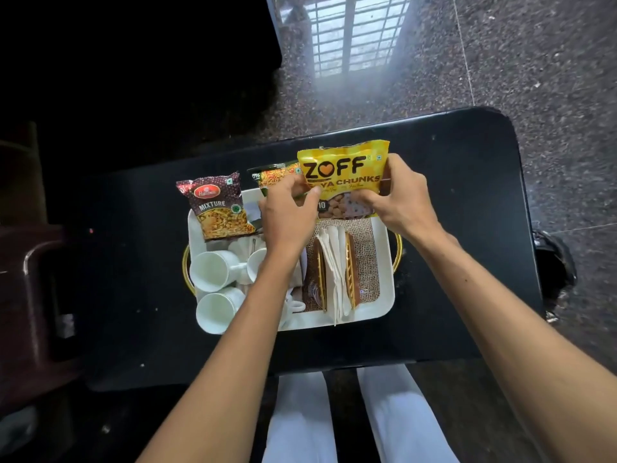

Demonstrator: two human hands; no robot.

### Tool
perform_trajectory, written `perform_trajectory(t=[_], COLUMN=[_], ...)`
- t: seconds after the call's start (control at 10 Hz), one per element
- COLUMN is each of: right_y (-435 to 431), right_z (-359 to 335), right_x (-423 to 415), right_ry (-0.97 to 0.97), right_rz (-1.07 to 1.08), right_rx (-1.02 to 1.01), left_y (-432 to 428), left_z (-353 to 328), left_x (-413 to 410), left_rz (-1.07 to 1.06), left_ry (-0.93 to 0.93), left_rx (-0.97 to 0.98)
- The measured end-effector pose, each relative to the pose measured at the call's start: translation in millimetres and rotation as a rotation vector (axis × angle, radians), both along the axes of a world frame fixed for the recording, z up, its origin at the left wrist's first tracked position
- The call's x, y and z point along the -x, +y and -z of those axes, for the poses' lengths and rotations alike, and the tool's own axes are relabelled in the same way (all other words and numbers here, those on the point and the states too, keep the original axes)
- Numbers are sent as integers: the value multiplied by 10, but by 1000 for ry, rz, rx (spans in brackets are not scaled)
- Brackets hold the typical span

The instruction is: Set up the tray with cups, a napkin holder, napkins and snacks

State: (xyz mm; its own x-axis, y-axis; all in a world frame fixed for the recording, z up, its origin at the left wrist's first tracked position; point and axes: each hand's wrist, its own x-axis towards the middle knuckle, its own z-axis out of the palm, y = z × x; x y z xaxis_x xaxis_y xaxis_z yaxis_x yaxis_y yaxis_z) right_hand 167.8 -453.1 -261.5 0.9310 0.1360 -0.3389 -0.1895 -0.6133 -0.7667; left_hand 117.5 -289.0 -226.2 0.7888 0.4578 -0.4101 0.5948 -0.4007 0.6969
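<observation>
Both hands are grasping a glossy yellow "ZOFF" soya chunks packet [344, 178] upright over the far edge of the white rectangular tray [389, 279]: the left hand [288, 215] is pinching its lower left corner, the right hand [400, 202] its right side. The tray is sitting on a black table [467, 228] and holding white ceramic cups [213, 289], a maroon mixture packet [218, 208], a green snack packet [273, 177], and a brown wooden napkin holder [352, 272] with white napkins [334, 262].

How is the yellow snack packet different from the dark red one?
The yellow packet is held by both hands, the left hand and right hand; the dark red packet lies untouched at the tray's far left corner. The yellow packet reads ZOFF, the dark red packet MIXTURE. Both are sealed snack packets.
</observation>
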Motion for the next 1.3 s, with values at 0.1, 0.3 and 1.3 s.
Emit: perform_trajectory(t=[0.1, 0.3, 1.3], right_y=[22, 43, 355], right_z=[57, 141, -545], right_x=[38, 36, 544], right_ry=[-28, -11, -470], right_rz=[22, 38, -194], right_rx=[6, 12, 216], left_y=[5, 5, 287], left_z=[26, 56, -435], left_x=[-11, 16, 754], left_rz=[-14, -53, 199], left_ry=[28, 53, -370], left_rx=[17, 78, -463])
